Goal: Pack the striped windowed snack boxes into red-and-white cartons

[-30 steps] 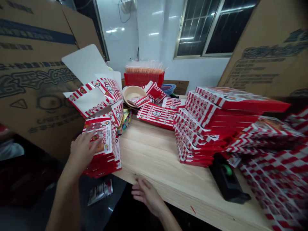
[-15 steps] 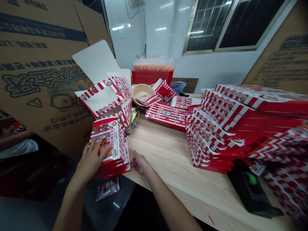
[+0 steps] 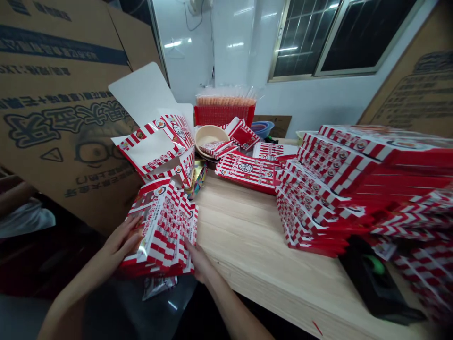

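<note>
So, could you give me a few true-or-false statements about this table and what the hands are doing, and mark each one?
Both the left hand and the right hand are on one stack of red-and-white striped bags. True.

A blue bowl sits inside the beige bowl. False: it stands apart, to the right of the beige bowl.

The red basket stands behind the beige bowl. True.

The black tape dispenser sits left of the hands. False: it is far to their right, at the front of the wooden table.
</note>
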{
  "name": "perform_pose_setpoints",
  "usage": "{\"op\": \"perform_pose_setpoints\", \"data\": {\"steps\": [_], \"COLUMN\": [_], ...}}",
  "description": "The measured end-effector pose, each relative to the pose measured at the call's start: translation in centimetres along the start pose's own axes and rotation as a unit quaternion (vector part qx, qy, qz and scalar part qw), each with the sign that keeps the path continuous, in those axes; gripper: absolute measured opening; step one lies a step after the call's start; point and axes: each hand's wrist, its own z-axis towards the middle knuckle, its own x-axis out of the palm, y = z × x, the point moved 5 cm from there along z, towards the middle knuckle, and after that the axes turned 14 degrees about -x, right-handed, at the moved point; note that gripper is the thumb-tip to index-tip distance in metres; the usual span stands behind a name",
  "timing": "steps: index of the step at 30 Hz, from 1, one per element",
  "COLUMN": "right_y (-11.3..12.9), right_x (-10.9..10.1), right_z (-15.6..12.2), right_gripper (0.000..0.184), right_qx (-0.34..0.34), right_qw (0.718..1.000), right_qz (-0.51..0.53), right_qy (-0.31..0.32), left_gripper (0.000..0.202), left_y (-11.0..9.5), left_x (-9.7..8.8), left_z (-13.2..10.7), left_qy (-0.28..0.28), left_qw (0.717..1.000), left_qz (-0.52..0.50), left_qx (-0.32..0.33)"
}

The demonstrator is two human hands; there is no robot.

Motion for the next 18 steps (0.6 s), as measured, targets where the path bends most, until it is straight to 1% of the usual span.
{"op": "perform_pose_setpoints", "data": {"steps": [2,4,6,8,10,12,13,14,15,16,18], "right_y": [1.7,4.3,7.5,10.6,12.7,13.4,13.4,13.3,13.2,13.0,12.5], "right_x": [-2.0,-4.6,-7.4,-9.8,-11.6,-12.5,-12.7,-12.7,-12.6,-12.4,-11.9], "right_z": [-1.7,-3.7,-6.0,-8.2,-10.1,-11.4,-11.8,-12.1,-12.3,-12.4,-12.8], "right_gripper": [0.065,0.061,0.057,0.051,0.051,0.059,0.063,0.066,0.068,0.069,0.069], "right_qx": [-0.036,-0.07,-0.099,-0.105,-0.049,0.043,0.082,0.103,0.104,0.085,0.012], "right_qw": [0.999,0.994,0.984,0.97,0.952,0.942,0.944,0.948,0.954,0.961,0.965], "right_qz": [-0.029,-0.073,-0.119,-0.189,-0.277,-0.316,-0.305,-0.288,-0.27,-0.254,-0.247], "right_qy": [-0.022,-0.05,-0.084,-0.115,-0.123,-0.105,-0.092,-0.083,-0.077,-0.076,-0.085], "left_gripper": [0.068,0.068,0.07,0.07,0.07,0.074,0.076,0.076,0.073,0.069,0.059], "left_y": [-0.1,-0.4,-1.2,-2.7,-4.5,-6.5,-7.5,-8.5,-9.4,-10.3,-11.5], "left_x": [1.3,3.6,6.6,9.9,13.0,15.4,16.2,16.5,16.6,16.4,16.0], "left_z": [-0.3,-0.4,-0.5,-0.5,-0.5,-0.5,-0.5,-0.4,-0.3,-0.1,0.1], "left_qy": [0.039,0.101,0.174,0.25,0.342,0.436,0.471,0.497,0.511,0.516,0.515], "left_qw": [0.998,0.99,0.97,0.937,0.89,0.841,0.821,0.807,0.802,0.803,0.811], "left_qz": [-0.043,-0.097,-0.163,-0.237,-0.287,-0.293,-0.289,-0.285,-0.281,-0.276,-0.269], "left_qx": [-0.009,-0.03,-0.042,-0.055,-0.089,-0.132,-0.144,-0.143,-0.13,-0.108,-0.062]}}
